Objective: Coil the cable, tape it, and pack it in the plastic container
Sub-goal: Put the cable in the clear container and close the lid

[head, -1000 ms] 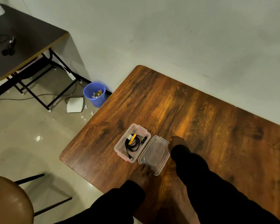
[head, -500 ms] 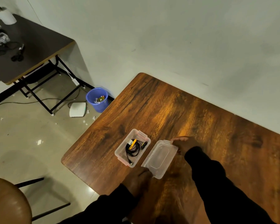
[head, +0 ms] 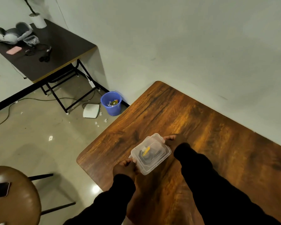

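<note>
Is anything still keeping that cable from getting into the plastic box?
Nothing visible. The coiled cable already lies inside the plastic container, with the lid laid over it and both hands, left and right, at its ends.

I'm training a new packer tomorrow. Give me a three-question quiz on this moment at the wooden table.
1. True or false: the clear plastic lid lies over the clear plastic container.
2. What shows through the lid? A) a black coiled cable with a yellow band B) a red ball C) nothing
3. Fill in: the left hand is at the container's near-left corner, the right hand at its ____ side.

Key: 1 true. 2 A, the black coiled cable with a yellow band. 3 far-right. Whether the lid is fully snapped shut cannot be told.
</note>
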